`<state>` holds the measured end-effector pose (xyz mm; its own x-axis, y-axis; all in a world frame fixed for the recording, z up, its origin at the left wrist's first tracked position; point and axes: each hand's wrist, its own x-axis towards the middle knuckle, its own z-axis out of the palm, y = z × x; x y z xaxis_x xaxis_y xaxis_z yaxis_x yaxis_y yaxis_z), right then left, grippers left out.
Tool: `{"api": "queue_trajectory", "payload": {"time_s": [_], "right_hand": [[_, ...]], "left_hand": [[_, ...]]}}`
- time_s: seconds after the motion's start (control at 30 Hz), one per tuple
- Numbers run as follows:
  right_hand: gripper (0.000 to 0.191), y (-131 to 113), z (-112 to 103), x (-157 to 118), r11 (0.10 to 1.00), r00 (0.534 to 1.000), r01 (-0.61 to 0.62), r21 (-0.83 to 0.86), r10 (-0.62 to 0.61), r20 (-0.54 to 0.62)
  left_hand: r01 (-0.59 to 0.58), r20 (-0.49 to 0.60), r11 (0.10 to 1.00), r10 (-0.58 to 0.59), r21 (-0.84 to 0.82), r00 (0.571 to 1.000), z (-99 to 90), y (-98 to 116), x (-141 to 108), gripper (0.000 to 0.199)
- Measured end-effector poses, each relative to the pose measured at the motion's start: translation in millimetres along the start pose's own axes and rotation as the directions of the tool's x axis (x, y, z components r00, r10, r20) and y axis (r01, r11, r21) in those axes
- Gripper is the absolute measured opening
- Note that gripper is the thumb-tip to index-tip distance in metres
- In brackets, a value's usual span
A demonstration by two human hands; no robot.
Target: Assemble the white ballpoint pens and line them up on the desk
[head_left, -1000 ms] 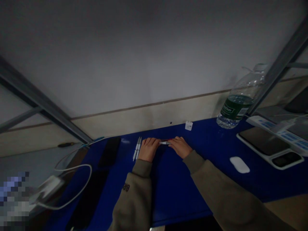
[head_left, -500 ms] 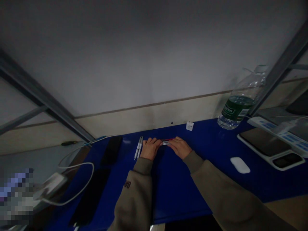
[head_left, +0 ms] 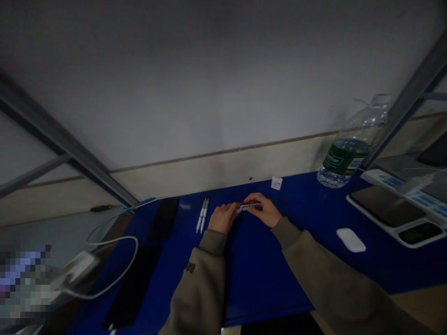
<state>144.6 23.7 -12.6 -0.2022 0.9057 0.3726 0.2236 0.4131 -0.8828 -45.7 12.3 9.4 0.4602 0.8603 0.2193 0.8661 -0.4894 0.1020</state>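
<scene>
Near the middle of the blue tabletop (head_left: 251, 270), my left hand (head_left: 223, 218) and my right hand (head_left: 264, 211) face each other with a red-and-white bundle of pens (head_left: 250, 206) between them. The fingers of my left hand close on its left end. My right thumb and fingers pinch its right part. How many pens are in the bundle I cannot tell. Two white pens (head_left: 202, 216) lie side by side on the tabletop just left of my left hand.
A water bottle (head_left: 345, 156) stands at the back right. Right of my hands lie a white case (head_left: 351, 240), a scale (head_left: 391, 211) and a small white square (head_left: 276, 183). Dark phones (head_left: 164, 217) and a white cable (head_left: 134, 253) are on the left.
The bundle has shifted slightly right and shows more clearly between my hands. My left hand has moved right, away from the two white pens.
</scene>
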Motion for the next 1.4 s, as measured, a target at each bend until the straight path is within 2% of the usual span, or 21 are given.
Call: {"api": "queue_trajectory", "payload": {"time_s": [0.07, 0.23, 0.37, 0.47, 0.67, 0.83, 0.9, 1.03, 1.2, 1.4], "right_hand": [[0.035, -1.3, 2.4, -1.5, 1.000, 1.000, -0.005, 0.028, 0.005, 0.012], [0.031, 3.8, 8.0, -3.8, 0.986, 0.993, -0.119, 0.115, 0.116, 0.030], [0.029, 5.4, 6.8, -3.4, 0.995, 0.998, -0.057, 0.077, 0.057, 0.002], [0.034, 3.0, 5.8, -3.3, 0.998, 1.000, 0.002, 0.063, -0.002, 0.003], [0.031, 4.7, 8.5, -3.2, 0.981, 0.992, -0.126, 0.146, 0.121, 0.045], [0.036, 3.0, 6.4, -3.1, 0.987, 0.999, -0.049, 0.152, 0.047, 0.017], [0.039, 2.9, 6.2, -3.2, 0.984, 0.997, -0.073, 0.164, 0.069, 0.029], [0.032, 5.0, 7.2, -3.2, 0.970, 0.990, -0.140, 0.201, 0.132, 0.054], [0.034, 4.2, 7.5, -2.7, 0.980, 0.999, -0.047, 0.194, 0.041, 0.032], [0.032, 5.5, 7.7, -3.9, 0.973, 0.989, -0.140, 0.182, 0.130, 0.068]], "left_hand": [[0.005, -0.006, 1.000, -0.005, -0.002, 1.000, -0.1, -0.1, -0.2, 0.031], [-0.032, -0.033, 0.999, 0.032, 0.003, 0.999, 1.3, 1.2, 0.2, 0.033], [-0.006, -0.044, 1.000, 0.007, 0.025, 0.999, 4.0, 1.3, 0.6, 0.033], [0.022, -0.039, 0.999, -0.021, 0.024, 0.999, 5.3, 0.9, 0.6, 0.032], [-0.011, -0.056, 1.000, 0.010, -0.015, 0.998, 6.7, 0.9, 0.3, 0.032], [0.010, -0.041, 1.000, -0.010, -0.004, 0.999, 10.7, -1.1, 0.8, 0.031], [0.007, -0.046, 1.000, -0.008, -0.012, 0.999, 11.7, -1.3, 0.8, 0.031], [-0.005, -0.046, 1.000, 0.004, -0.018, 0.999, 11.9, -0.2, 0.3, 0.031], [-0.005, -0.047, 1.000, 0.004, -0.030, 0.999, 12.5, -0.7, 0.3, 0.028], [-0.019, -0.064, 1.000, 0.018, -0.021, 0.998, 16.0, -0.5, 0.2, 0.026]]}}
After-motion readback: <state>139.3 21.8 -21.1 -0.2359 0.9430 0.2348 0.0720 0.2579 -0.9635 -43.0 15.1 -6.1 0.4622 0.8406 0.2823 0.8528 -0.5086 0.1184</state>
